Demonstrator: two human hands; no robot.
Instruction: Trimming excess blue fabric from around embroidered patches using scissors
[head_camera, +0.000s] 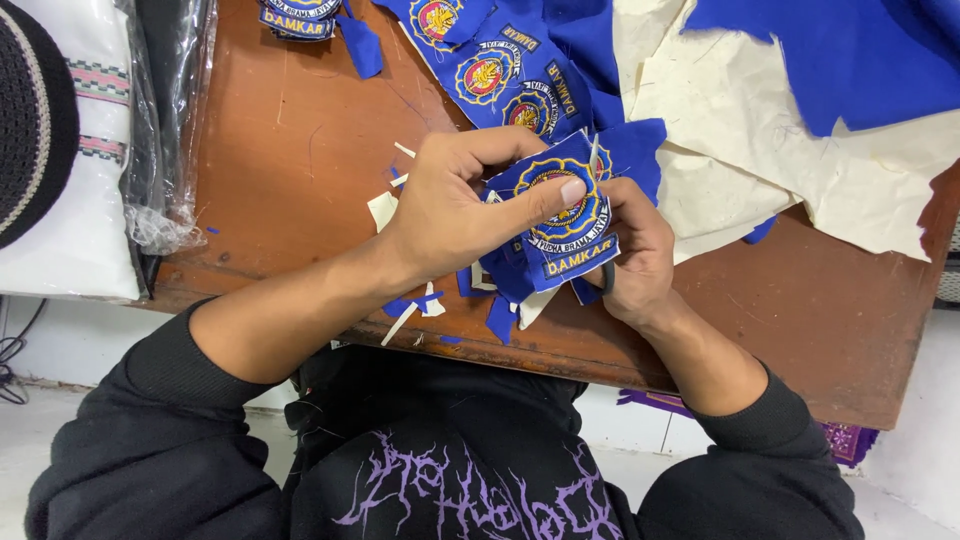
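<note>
Over the worktop (300, 150), my left hand (450, 205) pinches one blue embroidered patch (560, 215) while my right hand (635, 250) grips scissors (607, 272); trimmed scraps (415, 305) lie below, uncut patch strip (500, 70) remaining.

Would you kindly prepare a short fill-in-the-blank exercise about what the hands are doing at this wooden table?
1. The left hand pinches an embroidered patch whose cloth is ____ in colour.
2. The right hand works a pair of ____ at the patch's edge.
3. Snipped scraps lie on the ____ table.
4. A strip of uncut patches lies beside ____-coloured backing fabric.

Missing words: blue; scissors; wooden; cream
</note>
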